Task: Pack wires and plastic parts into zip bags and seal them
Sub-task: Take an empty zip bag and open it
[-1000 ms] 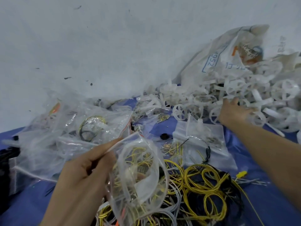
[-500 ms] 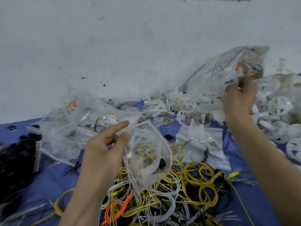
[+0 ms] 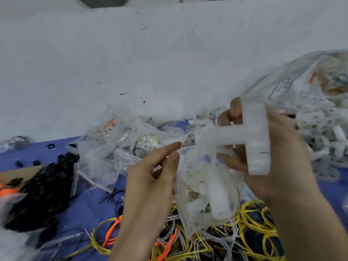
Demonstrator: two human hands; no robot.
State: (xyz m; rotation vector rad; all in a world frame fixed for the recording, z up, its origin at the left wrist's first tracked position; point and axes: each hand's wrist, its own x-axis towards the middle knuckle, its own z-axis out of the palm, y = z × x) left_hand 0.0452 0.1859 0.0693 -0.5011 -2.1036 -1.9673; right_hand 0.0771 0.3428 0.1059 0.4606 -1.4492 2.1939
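Observation:
My left hand (image 3: 150,178) pinches the rim of a clear zip bag (image 3: 205,196) and holds its mouth open above the wires. White plastic pieces lie inside the bag. My right hand (image 3: 276,157) grips a white cross-shaped plastic part (image 3: 254,134) right at the bag's mouth. Yellow, white and orange wires (image 3: 252,223) lie tangled on the blue cloth (image 3: 90,200) under both hands.
A heap of white plastic parts (image 3: 323,132) and a large printed sack (image 3: 293,85) fill the right. Packed clear bags (image 3: 120,147) pile up centre left. Black parts (image 3: 45,187) lie at the left. A white wall rises behind.
My right hand lifted a white plastic part out of the heap and brought it left to the bag's mouth. My left hand raised the bag a little.

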